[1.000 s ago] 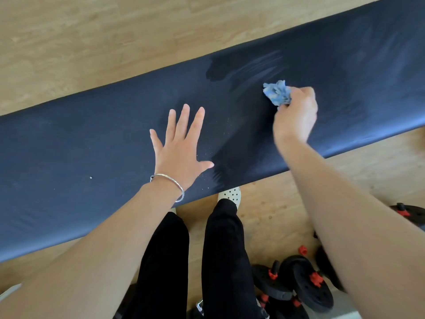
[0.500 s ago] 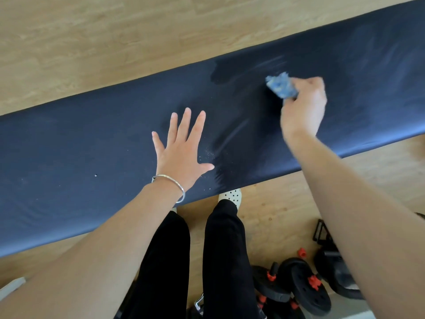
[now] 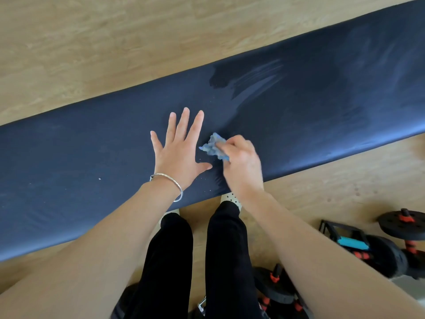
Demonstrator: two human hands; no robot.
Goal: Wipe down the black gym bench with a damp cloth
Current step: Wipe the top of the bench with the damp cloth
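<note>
Two hands rest on the black gym bench (image 3: 69,180), which runs across in front of me, rising toward the right. Well left of my left hand (image 3: 178,157) a pale speck (image 3: 99,178) lies on the padding. That hand lies flat, palm down, fingers straight and spread, thumb pointing at my right hand (image 3: 241,166); a thin silver bangle (image 3: 170,183) circles the wrist. Just right of its index finger sits the blue cloth (image 3: 215,147), crumpled against the bench top and pinched in the curled fingers of my right hand, which is slightly blurred. A few pale crumbs (image 3: 202,161) lie between my left thumb and the cloth. Beyond my right hand, near the far edge, a dark wet patch (image 3: 248,77) trails off into streaks. Under my right forearm, on the wooden floor (image 3: 322,192), stand black dumbbells (image 3: 386,256) with red collars.
</note>
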